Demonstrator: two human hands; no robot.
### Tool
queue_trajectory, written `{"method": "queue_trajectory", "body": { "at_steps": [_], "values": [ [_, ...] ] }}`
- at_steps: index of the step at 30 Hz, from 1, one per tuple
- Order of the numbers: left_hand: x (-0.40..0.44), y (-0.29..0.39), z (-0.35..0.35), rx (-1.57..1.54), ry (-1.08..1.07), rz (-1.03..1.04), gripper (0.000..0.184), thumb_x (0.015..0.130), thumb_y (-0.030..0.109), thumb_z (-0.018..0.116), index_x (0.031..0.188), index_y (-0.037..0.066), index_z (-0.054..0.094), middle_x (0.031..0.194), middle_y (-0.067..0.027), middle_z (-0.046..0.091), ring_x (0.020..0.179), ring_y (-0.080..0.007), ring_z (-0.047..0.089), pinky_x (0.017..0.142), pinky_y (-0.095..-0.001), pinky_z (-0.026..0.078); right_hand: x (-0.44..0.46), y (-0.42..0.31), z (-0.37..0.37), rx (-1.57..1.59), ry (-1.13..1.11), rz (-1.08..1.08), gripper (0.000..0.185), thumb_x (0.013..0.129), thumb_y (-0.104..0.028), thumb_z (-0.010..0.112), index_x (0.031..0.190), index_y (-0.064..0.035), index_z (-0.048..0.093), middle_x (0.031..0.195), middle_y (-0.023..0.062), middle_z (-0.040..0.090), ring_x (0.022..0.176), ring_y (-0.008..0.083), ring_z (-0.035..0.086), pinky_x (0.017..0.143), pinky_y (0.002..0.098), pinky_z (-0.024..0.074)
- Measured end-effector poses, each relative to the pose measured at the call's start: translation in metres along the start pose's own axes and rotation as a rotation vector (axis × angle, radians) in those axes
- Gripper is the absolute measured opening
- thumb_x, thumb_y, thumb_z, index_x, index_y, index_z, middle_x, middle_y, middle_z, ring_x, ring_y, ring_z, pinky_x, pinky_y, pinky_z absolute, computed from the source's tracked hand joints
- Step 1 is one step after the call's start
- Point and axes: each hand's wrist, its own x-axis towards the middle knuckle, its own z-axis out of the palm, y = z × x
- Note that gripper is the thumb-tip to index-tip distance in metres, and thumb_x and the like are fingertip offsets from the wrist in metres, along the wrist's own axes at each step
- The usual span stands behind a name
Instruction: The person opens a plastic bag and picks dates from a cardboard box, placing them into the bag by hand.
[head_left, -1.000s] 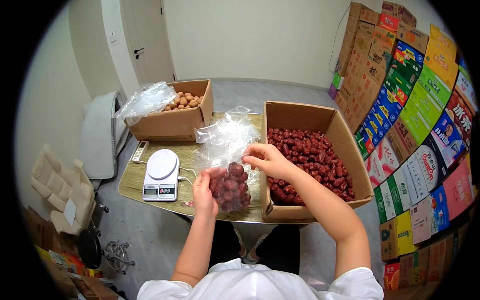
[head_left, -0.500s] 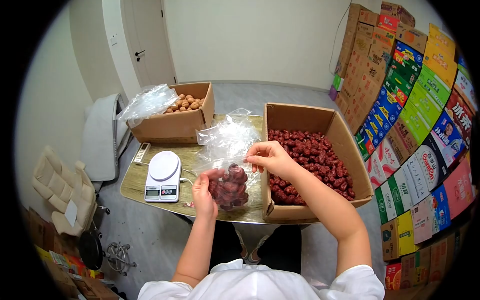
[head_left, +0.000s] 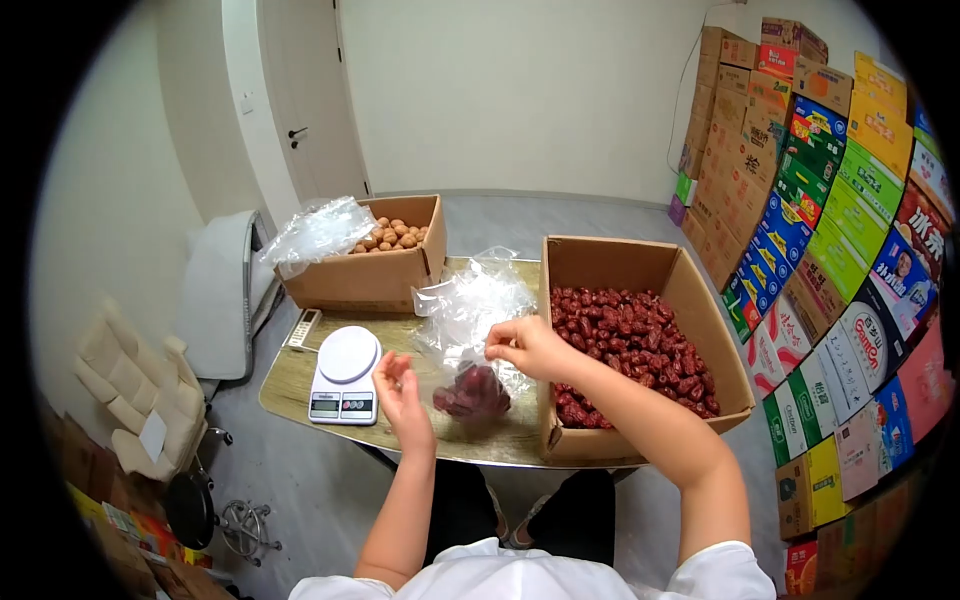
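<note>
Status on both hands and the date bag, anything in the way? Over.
Left hand open beside the date bag. Right hand appears to pinch its top. Bag upright, blurred. Loose clear bags crowd close behind.

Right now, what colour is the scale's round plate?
White, clearest in the head view.

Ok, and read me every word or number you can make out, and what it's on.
"Ganten", seemingly: white carton
"Cestbon": green-and-white cartons
"怡寶": same cartons
"补水啦": blue carton
"冰": dark red carton
"粽": brown carton
Too small or blurred: scale display and buttons, all other print.
</note>
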Motion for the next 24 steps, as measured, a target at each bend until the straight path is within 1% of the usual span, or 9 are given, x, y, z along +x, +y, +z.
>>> {"method": "queue_trajectory", "body": {
  "at_steps": [2, 4, 5, 8, 9, 10, 12, 15, 24],
  "values": [
    [0.002, 0.028, 0.001, 0.247, -0.075, 0.109, 0.044, 0.089, 0.013, 0.064, 0.129, 0.002, 0.051, 0.132, -0.016, 0.051, 0.125, -0.0241, 0.045, 0.106, -0.041, 0.034, -0.004, 0.002, 0.004, -0.126, 0.072, -0.168, 0.012, 0.084, -0.013, 0.069, 0.092, -0.0047, 0.069, 0.085, 0.0154, 0.069, 0.082, 0.0321, 0.065, 0.074, 0.041, 0.0504],
    [0.011, 0.052, 0.014, 0.754, -0.341, 0.578, 0.053, 0.082, 0.016, 0.07, 0.129, 0.003, 0.052, 0.127, -0.0173, 0.054, 0.125, -0.0306, 0.046, 0.107, -0.0467, 0.031, -0.007, 0.006, 0.003, -0.119, 0.075, -0.133, 0.01, 0.088, -0.015, 0.069, 0.09, -0.0053, 0.069, 0.086, 0.0109, 0.067, 0.089, 0.0263, 0.06, 0.082, 0.0389, 0.0475],
    [0.015, 0.058, 0.024, 0.794, -0.453, 0.595, 0.052, 0.079, 0.02, 0.073, 0.125, 0.004, 0.057, 0.123, -0.0166, 0.057, 0.123, -0.0342, 0.048, 0.108, -0.0491, 0.03, -0.009, 0.008, 0.004, -0.115, 0.073, -0.127, 0.01, 0.088, -0.015, 0.069, 0.09, -0.0053, 0.069, 0.086, 0.0109, 0.067, 0.089, 0.0263, 0.06, 0.082, 0.0389, 0.0475],
    [0.026, 0.045, 0.034, 0.882, -0.764, 0.517, 0.047, 0.078, 0.022, 0.075, 0.12, 0.006, 0.061, 0.117, -0.0132, 0.062, 0.119, -0.0318, 0.052, 0.108, -0.0512, 0.028, -0.009, 0.014, 0.002, -0.116, 0.115, -0.184, 0.01, 0.088, -0.015, 0.069, 0.092, -0.005, 0.069, 0.087, 0.0114, 0.066, 0.089, 0.0264, 0.06, 0.081, 0.0384, 0.0481],
    [0.029, 0.042, 0.039, 0.884, -0.778, 0.542, 0.03, 0.079, 0.022, 0.074, 0.104, 0.006, 0.068, 0.101, -0.0121, 0.067, 0.103, -0.0315, 0.061, 0.099, -0.0479, 0.039, -0.01, 0.014, 0.001, -0.113, 0.118, -0.207, 0.01, 0.088, -0.014, 0.069, 0.092, -0.0049, 0.069, 0.087, 0.0114, 0.066, 0.088, 0.0265, 0.061, 0.08, 0.0381, 0.0483],
    [0.031, 0.042, 0.043, 0.879, -0.782, 0.542, 0.03, 0.079, 0.022, 0.074, 0.104, 0.006, 0.068, 0.101, -0.0121, 0.067, 0.103, -0.0315, 0.061, 0.099, -0.0479, 0.039, -0.012, 0.014, 0.0, -0.11, 0.123, -0.228, 0.01, 0.088, -0.014, 0.069, 0.092, -0.0047, 0.069, 0.086, 0.0115, 0.066, 0.088, 0.0266, 0.061, 0.08, 0.0378, 0.0486],
    [0.034, 0.04, 0.051, 0.86, -0.881, 0.283, 0.017, 0.081, 0.019, 0.072, 0.089, 0.005, 0.068, 0.088, -0.0122, 0.068, 0.086, -0.033, 0.064, 0.081, -0.0442, 0.049, -0.013, 0.015, -0.001, -0.114, 0.126, -0.205, 0.01, 0.088, -0.014, 0.069, 0.092, -0.0046, 0.069, 0.087, 0.0116, 0.066, 0.087, 0.0268, 0.061, 0.079, 0.0376, 0.0489],
    [0.031, 0.038, 0.053, 0.793, -0.808, 0.376, 0.013, 0.082, 0.016, 0.07, 0.08, 0.004, 0.066, 0.081, -0.0134, 0.067, 0.077, -0.0348, 0.065, 0.068, -0.0434, 0.05, -0.011, 0.021, -0.001, -0.123, 0.124, -0.182, 0.01, 0.088, -0.013, 0.069, 0.091, -0.0042, 0.068, 0.087, 0.0118, 0.066, 0.085, 0.0271, 0.062, 0.078, 0.0374, 0.0494],
    [0.026, 0.029, 0.057, 0.814, -0.743, 0.317, 0.008, 0.083, 0.013, 0.065, 0.081, 0.005, 0.066, 0.081, -0.0134, 0.066, 0.079, -0.0348, 0.065, 0.07, -0.0442, 0.05, -0.01, 0.018, 0.0, -0.087, 0.098, -0.145, 0.011, 0.087, -0.012, 0.069, 0.091, -0.0027, 0.065, 0.085, 0.0124, 0.066, 0.084, 0.026, 0.064, 0.077, 0.0371, 0.0495]
  ]
}}
